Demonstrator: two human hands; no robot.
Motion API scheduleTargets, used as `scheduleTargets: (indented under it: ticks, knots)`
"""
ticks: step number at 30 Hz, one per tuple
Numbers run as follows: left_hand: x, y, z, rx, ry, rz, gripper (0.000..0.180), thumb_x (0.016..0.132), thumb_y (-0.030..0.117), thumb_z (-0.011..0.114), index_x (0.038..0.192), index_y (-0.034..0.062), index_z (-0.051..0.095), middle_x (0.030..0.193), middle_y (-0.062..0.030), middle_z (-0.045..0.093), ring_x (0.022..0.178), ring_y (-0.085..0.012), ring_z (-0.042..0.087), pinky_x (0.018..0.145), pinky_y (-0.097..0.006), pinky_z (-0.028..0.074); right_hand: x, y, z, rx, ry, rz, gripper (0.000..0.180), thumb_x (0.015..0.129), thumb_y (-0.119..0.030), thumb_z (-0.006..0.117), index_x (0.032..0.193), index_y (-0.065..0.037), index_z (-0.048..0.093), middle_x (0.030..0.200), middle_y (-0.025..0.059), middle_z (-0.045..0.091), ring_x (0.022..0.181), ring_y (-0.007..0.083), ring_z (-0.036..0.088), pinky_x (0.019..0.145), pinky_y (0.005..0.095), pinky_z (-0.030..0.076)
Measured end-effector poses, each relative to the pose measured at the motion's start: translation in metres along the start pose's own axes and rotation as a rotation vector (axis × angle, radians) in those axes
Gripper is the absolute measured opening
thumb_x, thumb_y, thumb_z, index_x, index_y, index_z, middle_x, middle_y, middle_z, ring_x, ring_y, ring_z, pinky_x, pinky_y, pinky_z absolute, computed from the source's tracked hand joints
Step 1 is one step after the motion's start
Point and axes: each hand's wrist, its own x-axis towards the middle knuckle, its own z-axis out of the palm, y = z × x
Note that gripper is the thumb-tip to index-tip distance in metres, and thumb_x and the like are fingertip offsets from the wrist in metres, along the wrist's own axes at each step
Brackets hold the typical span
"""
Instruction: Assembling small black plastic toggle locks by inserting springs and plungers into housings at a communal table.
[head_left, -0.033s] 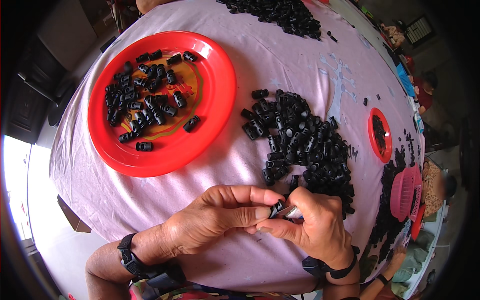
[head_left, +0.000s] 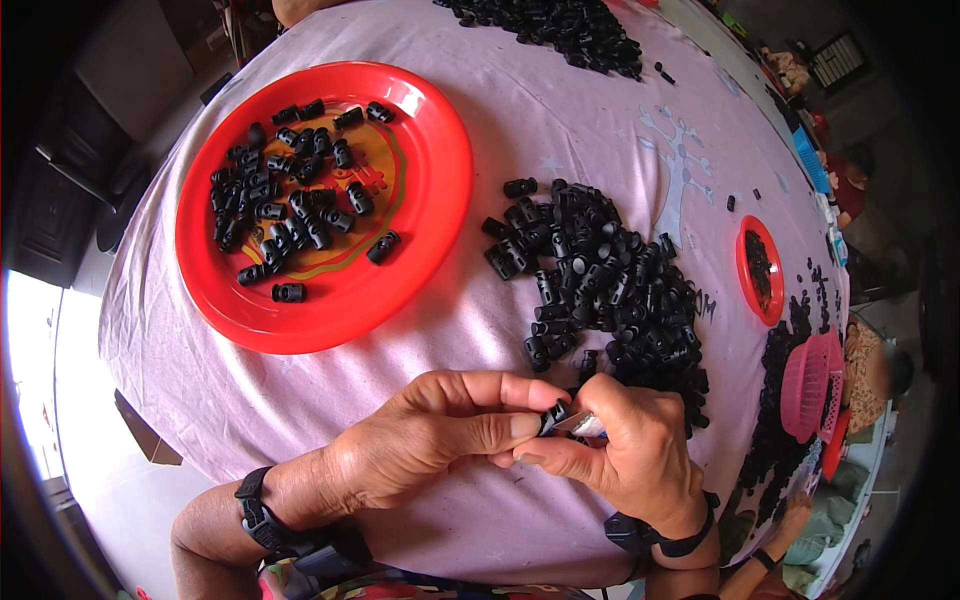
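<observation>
both hands meet at the near counter (head_left: 560, 120) edge, over the lilac cloth. left hand (head_left: 430, 440) has thumb and forefinger closed on a small black toggle (head_left: 553, 414); right hand (head_left: 625, 450) pinches its other end, fingers curled tight, a bit of shiny metal (head_left: 588, 424) showing just beside the toggle. can't tell if the metal is a spring or a tool. so the toggle sits right between the two grips, at the fingertips, clear of the cloth.

step looks like mid-assembly of one toggle, judging by the pinch from both sides. next move probably calls for a steady squeeze and alignment, parts are tiny and likely to slip.

just beyond the right hand, touching distance: loose pile (head_left: 600, 280) of black toggles on the cloth. further left, well apart from the pile: big red plate (head_left: 440, 130) with a scatter of toggles in it. far right: small red dish (head_left: 745, 285), pink basket (head_left: 805, 385), more black parts. far top edge: second heap (head_left: 560, 25).
</observation>
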Motion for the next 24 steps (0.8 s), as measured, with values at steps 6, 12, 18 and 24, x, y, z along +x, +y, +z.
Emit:
scheduleTargets:
  ticks: [6, 12, 18, 24]
  knots:
    - [0.0003, -0.0036, -0.0035, -0.004, -0.030, 0.038, 0.025, 0.091, 0.003, 0.056, 0.116, -0.0012, 0.058, 0.111, -0.0094, 0.063, 0.103, -0.0159, 0.060, 0.092, -0.026, 0.046, -0.0011, 0.0020, -0.0005, -0.014, -0.005, -0.019, 0.048, 0.071, -0.044, 0.078, 0.068, -0.005, 0.049, 0.055, 0.0081, 0.057, 0.048, 0.0222, 0.060, 0.045, 0.0316, 0.046]
    - [0.0028, -0.0037, -0.0055, 0.001, -0.033, 0.065, 0.025, 0.091, 0.003, 0.056, 0.115, -0.0011, 0.059, 0.111, -0.0091, 0.063, 0.103, -0.0159, 0.060, 0.092, -0.027, 0.047, 0.0016, 0.0032, 0.0010, -0.014, 0.014, -0.035, 0.048, 0.072, -0.044, 0.078, 0.068, -0.005, 0.049, 0.054, 0.0081, 0.057, 0.047, 0.0223, 0.060, 0.045, 0.0318, 0.046]
    - [0.0024, -0.0022, -0.0038, -0.002, -0.025, 0.069, 0.025, 0.090, 0.002, 0.056, 0.115, -0.0012, 0.058, 0.110, -0.0096, 0.063, 0.103, -0.0161, 0.060, 0.092, -0.026, 0.047, 0.0021, 0.0035, 0.0016, -0.028, 0.020, -0.049, 0.048, 0.072, -0.043, 0.078, 0.069, -0.005, 0.049, 0.055, 0.0085, 0.058, 0.048, 0.0235, 0.061, 0.045, 0.0320, 0.046]
    - [0.0021, 0.0031, 0.0005, 0.036, 0.000, 0.025, 0.025, 0.091, 0.003, 0.056, 0.116, -0.0015, 0.058, 0.110, -0.0096, 0.063, 0.103, -0.0161, 0.061, 0.092, -0.026, 0.047, 0.0034, 0.0026, 0.0006, -0.016, 0.032, -0.038, 0.047, 0.073, -0.043, 0.077, 0.068, -0.006, 0.049, 0.055, 0.0084, 0.057, 0.048, 0.0236, 0.060, 0.045, 0.0324, 0.046]
